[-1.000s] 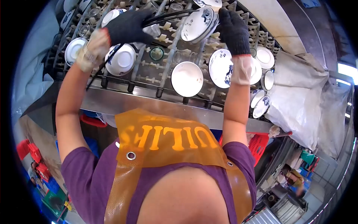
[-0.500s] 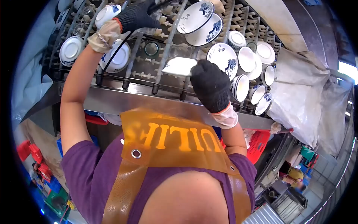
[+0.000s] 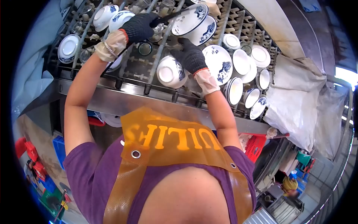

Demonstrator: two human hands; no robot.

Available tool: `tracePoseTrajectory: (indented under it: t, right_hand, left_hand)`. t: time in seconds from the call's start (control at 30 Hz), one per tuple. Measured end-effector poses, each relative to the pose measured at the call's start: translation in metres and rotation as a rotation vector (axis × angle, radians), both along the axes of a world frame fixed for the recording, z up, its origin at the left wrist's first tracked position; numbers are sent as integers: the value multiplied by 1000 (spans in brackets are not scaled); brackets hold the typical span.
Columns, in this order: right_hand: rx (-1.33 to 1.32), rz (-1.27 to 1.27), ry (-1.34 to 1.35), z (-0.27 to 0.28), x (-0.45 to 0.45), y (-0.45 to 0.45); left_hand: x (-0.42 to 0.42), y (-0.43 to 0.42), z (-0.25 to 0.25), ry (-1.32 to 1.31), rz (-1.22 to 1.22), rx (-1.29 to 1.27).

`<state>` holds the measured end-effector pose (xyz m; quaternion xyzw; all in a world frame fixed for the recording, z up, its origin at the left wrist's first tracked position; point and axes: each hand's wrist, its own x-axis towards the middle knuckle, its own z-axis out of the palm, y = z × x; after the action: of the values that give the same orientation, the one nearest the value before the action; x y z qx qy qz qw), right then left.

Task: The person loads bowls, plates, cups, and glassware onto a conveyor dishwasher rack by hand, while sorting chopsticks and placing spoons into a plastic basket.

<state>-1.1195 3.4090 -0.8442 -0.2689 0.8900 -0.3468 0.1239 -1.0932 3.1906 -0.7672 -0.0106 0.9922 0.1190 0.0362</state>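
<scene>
My left hand, in a black glove over a pale one, is closed round a bundle of thin black sticks. My right hand, gloved the same way, has its fingers apart just above and right of an upside-down white bowl with a blue pattern. Behind its fingertips two patterned plates lean in the pegged rack. Right of the wrist stands a large patterned plate. A clear glass lies between my hands.
Several bowls and plates stand at the rack's right side. An upturned dish and bowls are at the left. A metal edge runs along the front. Plastic sheeting hangs at the right; a person is farther off.
My right hand has let go of the white bowl, which now rests upside down, and has moved up and left. The dishes have shifted slightly left. My left hand still holds the sticks.
</scene>
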Motion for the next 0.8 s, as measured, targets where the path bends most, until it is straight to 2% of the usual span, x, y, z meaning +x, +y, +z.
tracePoseTrajectory:
  t: [0.07, 0.1, 0.13, 0.2, 0.23, 0.27, 0.3, 0.33, 0.4, 0.43, 0.47, 0.5, 0.53, 0.6, 0.63, 0.67, 0.7, 0.73, 0.8]
  right_hand:
    - [-277, -13, -159, 2, -1, 1]
    - [-301, -60, -184, 9, 5, 6]
    - [-304, -59, -180, 13, 7, 10]
    - [-627, -191, -270, 17, 12, 19]
    - [-852, -193, -373, 28, 14, 20]
    - [-888, -173, -537, 51, 15, 24]
    - [-896, -136, -662, 63, 15, 25]
    - [-903, -96, -779, 69, 13, 28]
    - [-879, -37, -807, 60, 0, 38]
    - [-776, -50, -352, 43, -14, 46]
    - [-651, -61, 95, 29, -28, 54]
    - [-408, -105, 215, 23, -43, 68]
    - [-164, -147, 331, 16, -59, 83]
    - [104, -68, 176, -7, -74, 102]
    - [85, -27, 155, -13, -76, 108]
    - [69, 16, 138, -5, -75, 110]
    - [71, 80, 10, 8, -79, 116]
    - [51, 18, -26, 26, -72, 115]
    - [140, -76, 80, 53, -63, 109]
  left_hand:
    - [5, -4, 16, -12, 174, 434]
    - [15, -1, 36, -101, 260, 628]
    - [21, -7, 37, -72, 249, 684]
    - [40, 14, 65, -226, 231, 796]
    - [45, 21, 49, -127, 58, 931]
    - [51, 29, 35, -25, -118, 1060]
    - [52, 41, 39, -125, -175, 1136]
    - [52, 54, 37, -152, -46, 1121]
    - [45, 58, 30, -92, -92, 1028]
    - [40, 57, 23, -86, -98, 1030]
    - [35, 53, 14, -81, -87, 843]
    - [32, 52, 7, -74, -74, 656]
    - [29, 56, 4, -70, -76, 657]
    - [21, 65, -1, -265, -85, 140]
    - [22, 62, -14, -198, -103, 174]
    - [20, 64, -15, -254, -82, 183]
    - [21, 64, -12, -243, -94, 230]
    - [23, 66, -8, -239, -104, 279]
    - [18, 48, -7, -171, -127, 357]
